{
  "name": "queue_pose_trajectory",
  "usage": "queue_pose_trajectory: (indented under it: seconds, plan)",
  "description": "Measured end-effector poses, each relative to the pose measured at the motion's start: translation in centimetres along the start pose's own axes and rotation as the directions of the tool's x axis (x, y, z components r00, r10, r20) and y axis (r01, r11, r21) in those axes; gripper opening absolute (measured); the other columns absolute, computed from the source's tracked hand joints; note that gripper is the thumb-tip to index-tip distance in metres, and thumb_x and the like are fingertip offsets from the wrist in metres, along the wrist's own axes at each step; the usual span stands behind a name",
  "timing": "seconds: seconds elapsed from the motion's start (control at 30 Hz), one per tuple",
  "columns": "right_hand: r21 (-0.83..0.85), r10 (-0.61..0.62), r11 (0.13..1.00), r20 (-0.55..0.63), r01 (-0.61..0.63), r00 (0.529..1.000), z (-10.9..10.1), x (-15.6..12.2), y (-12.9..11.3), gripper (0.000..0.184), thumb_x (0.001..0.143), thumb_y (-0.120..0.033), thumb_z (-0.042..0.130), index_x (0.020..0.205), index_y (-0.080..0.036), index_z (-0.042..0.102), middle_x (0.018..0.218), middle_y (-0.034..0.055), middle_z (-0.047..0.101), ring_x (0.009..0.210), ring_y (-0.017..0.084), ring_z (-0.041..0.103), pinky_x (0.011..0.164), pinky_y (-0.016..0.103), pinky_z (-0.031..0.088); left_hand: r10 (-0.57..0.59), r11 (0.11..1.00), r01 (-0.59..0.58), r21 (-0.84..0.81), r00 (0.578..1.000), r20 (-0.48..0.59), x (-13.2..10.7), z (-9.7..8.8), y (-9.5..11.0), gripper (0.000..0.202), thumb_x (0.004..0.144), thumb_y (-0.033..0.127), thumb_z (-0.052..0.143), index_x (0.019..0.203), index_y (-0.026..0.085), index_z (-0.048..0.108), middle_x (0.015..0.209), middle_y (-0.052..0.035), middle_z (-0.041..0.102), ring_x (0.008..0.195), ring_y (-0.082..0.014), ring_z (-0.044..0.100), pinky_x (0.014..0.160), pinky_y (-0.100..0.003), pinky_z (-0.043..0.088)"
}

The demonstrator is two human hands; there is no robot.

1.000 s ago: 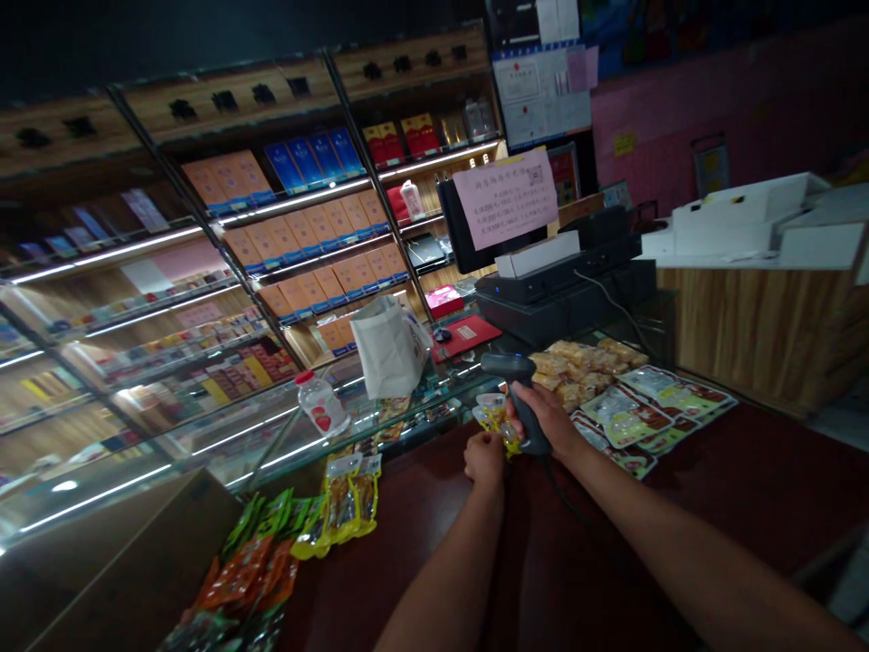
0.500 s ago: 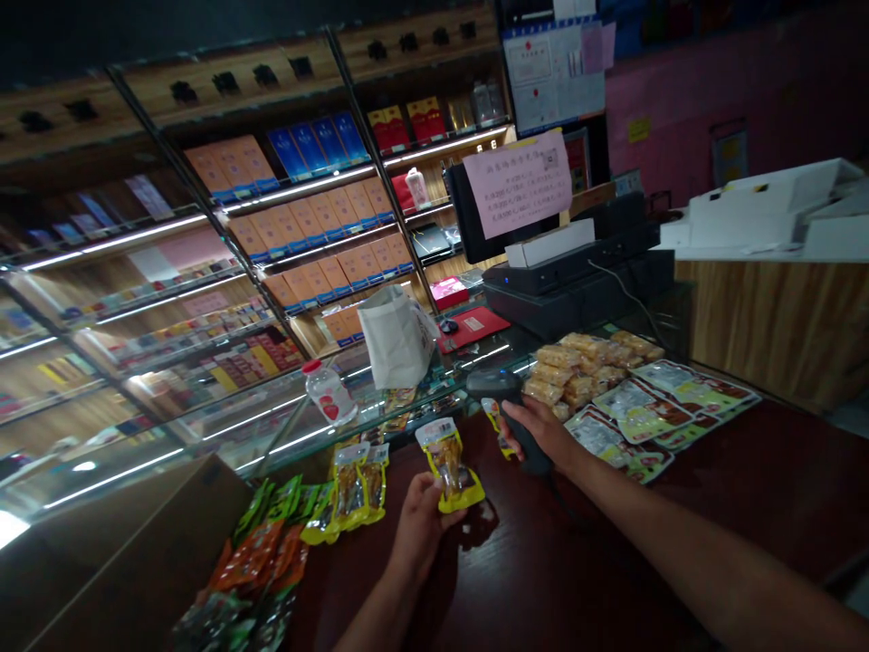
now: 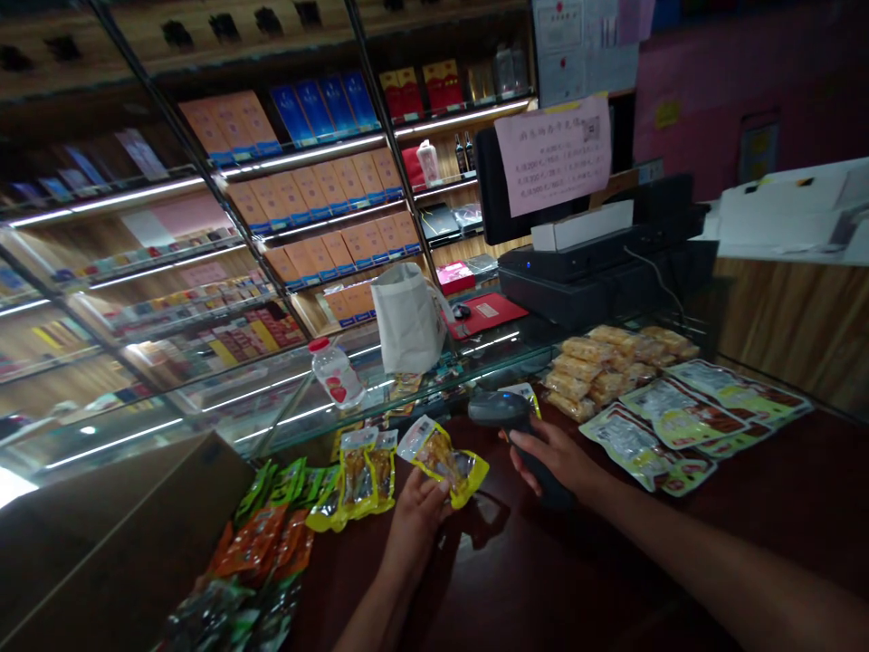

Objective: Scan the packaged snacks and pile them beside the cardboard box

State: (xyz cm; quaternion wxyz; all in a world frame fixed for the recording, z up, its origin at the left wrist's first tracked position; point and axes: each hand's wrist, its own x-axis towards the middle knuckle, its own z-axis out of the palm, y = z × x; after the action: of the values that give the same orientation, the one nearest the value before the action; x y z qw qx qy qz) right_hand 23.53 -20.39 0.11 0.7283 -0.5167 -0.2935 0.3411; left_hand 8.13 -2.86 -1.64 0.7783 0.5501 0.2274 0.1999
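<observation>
Head view, clock face centred on the held item. I observe the left hand [image 3: 414, 523] at 7 o'clock, thumb and fingers pinching the lower-left edge of a yellow-edged snack pouch [image 3: 443, 459]. The pouch appears raised off the dark red tabletop [image 3: 536, 589], tilted, its white printed end toward 11 o'clock. At 2 o'clock, just beside it, the right hand [image 3: 553, 459] is wrapped around the grip of a handheld barcode scanner [image 3: 503, 412]. I cannot tell whether the trigger is pressed.

Hazards, in my judgement:

1. Slip. Only one edge is gripped; smooth film could slide or rotate out of the pinch under a sharp wrist turn.
2. Failed read. Tilt, and glare on glossy film, could hide the code from the scanner.
3. Wrong item. A second pouch [image 3: 534, 399] shows behind the scanner, also toward 2 o'clock; a careless swing could nudge it or catch its code.
4. Mix-up. Look-alike pouches [image 3: 361, 478] lie near at 9 o'clock; releasing the held one among them could confuse a count.
5. Collision. Wrapped snack bars [image 3: 597, 367], farther out at 2 o'clock, could be toppled by a wide right-arm sweep.
</observation>
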Motion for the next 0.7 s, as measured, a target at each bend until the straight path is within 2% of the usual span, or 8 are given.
queue_pose_trajectory:
  seconds: [0.13,0.3,0.53,0.7]
  plan:
    - [-0.021,0.017,1.000,0.001,-0.017,1.000,0.0,0.1,0.4,0.048,0.076,-0.061,0.067,0.093,-0.017,0.057,0.060,-0.0044,0.061,0.036,0.008,0.050,0.033,0.018,0.039,-0.069,0.996,0.072,-0.059,0.996,0.061,-0.2,-0.2,-0.3,0.058,0.062,0.028,0.087,0.113,0.015,0.062,0.099,-0.0097,0.075,0.086,-0.0226,0.073,0.076,-0.031,0.059]
    - [-0.077,0.008,0.997,0.058,-0.004,0.998,0.3,-0.4,1.0,0.042,0.078,-0.056,0.067,0.094,-0.019,0.057,0.063,-0.0046,0.060,0.038,0.008,0.050,0.034,0.019,0.039,-0.114,0.987,0.122,-0.105,0.990,0.082,-0.8,0.3,-0.8,0.051,0.063,0.027,0.087,0.108,0.016,0.066,0.099,-0.0087,0.075,0.084,-0.0219,0.073,0.076,-0.032,0.059]
    - [-0.205,0.048,0.979,0.153,-0.016,0.987,1.2,-1.4,1.4,0.030,0.079,-0.045,0.068,0.091,-0.020,0.057,0.050,-0.0072,0.056,0.038,0.009,0.047,0.039,0.020,0.038,-0.118,0.979,0.137,-0.151,0.985,0.126,-1.6,1.2,-0.7,0.048,0.066,0.028,0.085,0.109,0.019,0.066,0.108,-0.0097,0.073,0.096,-0.0262,0.071,0.085,-0.036,0.057]
    - [-0.253,0.056,0.968,0.188,-0.007,0.980,1.4,-1.7,1.3,0.035,0.081,-0.046,0.067,0.099,-0.018,0.056,0.052,-0.0066,0.058,0.038,0.009,0.048,0.040,0.020,0.039,-0.094,0.984,0.118,-0.130,0.981,0.172,-1.7,1.4,-1.0,0.043,0.065,0.028,0.086,0.102,0.019,0.065,0.103,-0.0090,0.074,0.093,-0.0248,0.072,0.083,-0.035,0.056]
